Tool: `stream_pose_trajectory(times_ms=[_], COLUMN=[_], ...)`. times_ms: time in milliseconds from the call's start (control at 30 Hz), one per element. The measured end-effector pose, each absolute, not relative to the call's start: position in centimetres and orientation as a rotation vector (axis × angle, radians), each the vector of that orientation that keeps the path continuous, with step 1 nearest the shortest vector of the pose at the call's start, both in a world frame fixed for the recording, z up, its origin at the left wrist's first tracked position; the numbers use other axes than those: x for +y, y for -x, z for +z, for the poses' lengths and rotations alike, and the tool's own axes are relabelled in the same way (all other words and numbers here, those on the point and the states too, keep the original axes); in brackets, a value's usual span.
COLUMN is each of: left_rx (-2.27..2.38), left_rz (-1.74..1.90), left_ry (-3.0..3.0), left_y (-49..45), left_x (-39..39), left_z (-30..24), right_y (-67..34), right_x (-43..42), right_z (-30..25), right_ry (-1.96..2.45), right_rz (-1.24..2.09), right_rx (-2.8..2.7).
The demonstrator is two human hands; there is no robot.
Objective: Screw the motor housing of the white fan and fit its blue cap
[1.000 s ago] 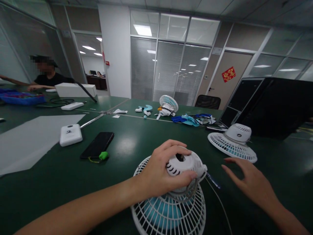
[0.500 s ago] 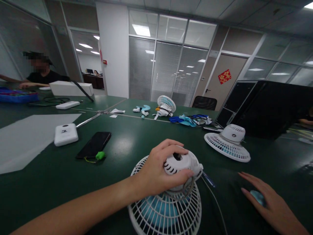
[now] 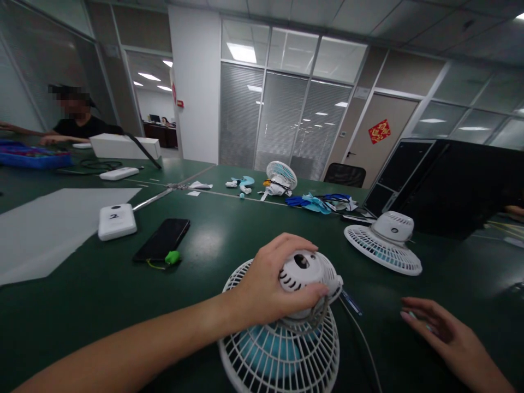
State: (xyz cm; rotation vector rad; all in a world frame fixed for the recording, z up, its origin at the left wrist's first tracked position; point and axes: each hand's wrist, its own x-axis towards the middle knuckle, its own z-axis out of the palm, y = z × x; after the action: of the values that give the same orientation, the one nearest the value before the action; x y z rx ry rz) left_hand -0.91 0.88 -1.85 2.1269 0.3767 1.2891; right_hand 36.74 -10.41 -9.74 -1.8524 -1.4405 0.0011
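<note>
A small white fan (image 3: 282, 360) with light-blue blades lies cage-down at the front of the green table. My left hand (image 3: 274, 281) is closed around its white motor housing (image 3: 305, 273), thumb on the near side and fingers over the top. A dark round hole shows in the housing. My right hand (image 3: 446, 335), to the right of the fan and low over the table, has its fingers curled towards the thumb. Slivers of a small light-blue piece (image 3: 428, 328) show between them; most of it is hidden. A blue screwdriver-like tool (image 3: 351, 302) and a white cord (image 3: 368, 349) lie beside the fan.
Another white fan (image 3: 382, 248) lies cage-down at right, before a large black case (image 3: 454, 185). A third fan (image 3: 280, 177), blue gloves (image 3: 311, 202) and loose blue parts (image 3: 244, 183) are farther back. A phone (image 3: 164, 240) and white box (image 3: 117, 222) lie left. A person (image 3: 77, 123) sits far left.
My right hand's fingers have curled in, and the light-blue piece that showed as a round face is now mostly hidden. My left hand keeps its hold on the fan. The view has shifted slightly.
</note>
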Motion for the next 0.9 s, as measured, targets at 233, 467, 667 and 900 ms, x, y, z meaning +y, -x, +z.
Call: stream_pose_trajectory(times_ms=[233, 467, 667, 900], left_rx=[0.5, 0.499, 0.497, 0.579], left_rz=[1.241, 1.211, 1.224, 1.2], left_ry=[-2.097, -1.973, -1.948, -1.92], left_y=[1.0, 0.8, 0.7, 0.6], left_x=[0.7, 0.6, 0.6, 0.6], left_z=[-1.7, -2.0, -2.0, -2.2], right_y=[-29.9, -20.0, -16.4, -15.6], right_x=[-6.7, -3.6, -1.0, -0.9], right_z=[-4.0, 1.7, 3.1, 3.5], right_ry=[1.491, 0.926, 0.813, 0.734], right_rz=[0.371, 0.194, 0.107, 0.124], right_rx=[-1.425, -1.799, -2.002, -2.065])
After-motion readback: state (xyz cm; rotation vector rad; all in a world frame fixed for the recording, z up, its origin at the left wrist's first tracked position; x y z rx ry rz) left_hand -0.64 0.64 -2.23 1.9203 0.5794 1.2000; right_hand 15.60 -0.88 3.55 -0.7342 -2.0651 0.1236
